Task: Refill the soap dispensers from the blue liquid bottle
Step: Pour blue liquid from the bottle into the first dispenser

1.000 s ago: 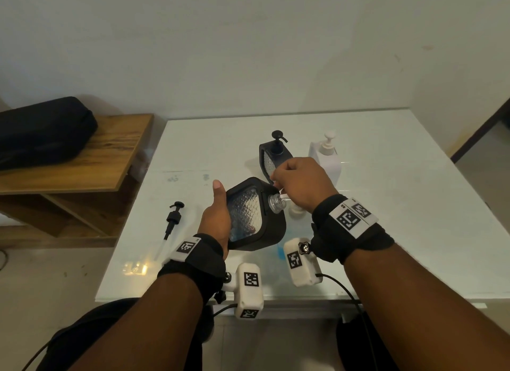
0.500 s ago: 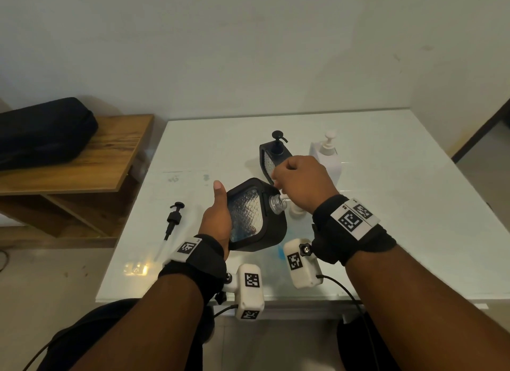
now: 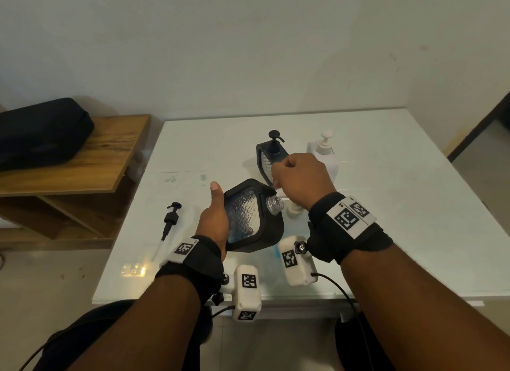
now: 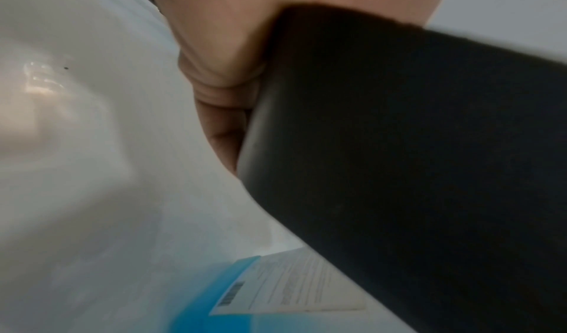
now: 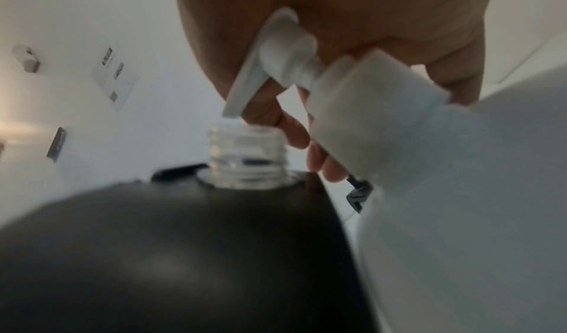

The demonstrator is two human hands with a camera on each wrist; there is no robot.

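My left hand (image 3: 214, 219) grips a black soap dispenser (image 3: 252, 219) with a clear textured face, tilted right, thumb up its left edge. Its clear threaded neck (image 3: 274, 203) is open. My right hand (image 3: 300, 177) curls over the white pump head (image 5: 276, 54) of the blue liquid bottle (image 5: 475, 217). The pump's nozzle points down just above the open neck (image 5: 245, 154). The bottle's blue body and label (image 4: 245, 289) show under the dispenser (image 4: 429, 144) in the left wrist view. A loose black pump (image 3: 171, 219) lies on the table to the left.
A second black dispenser (image 3: 271, 155) with its pump on and a white dispenser (image 3: 324, 155) stand behind my hands on the white table (image 3: 400, 205). A wooden shelf (image 3: 82, 163) with a black bag (image 3: 41, 133) sits to the left.
My right hand has risen slightly over the pump head, so more of the open neck shows. The dispenser in my left hand has stayed in place.
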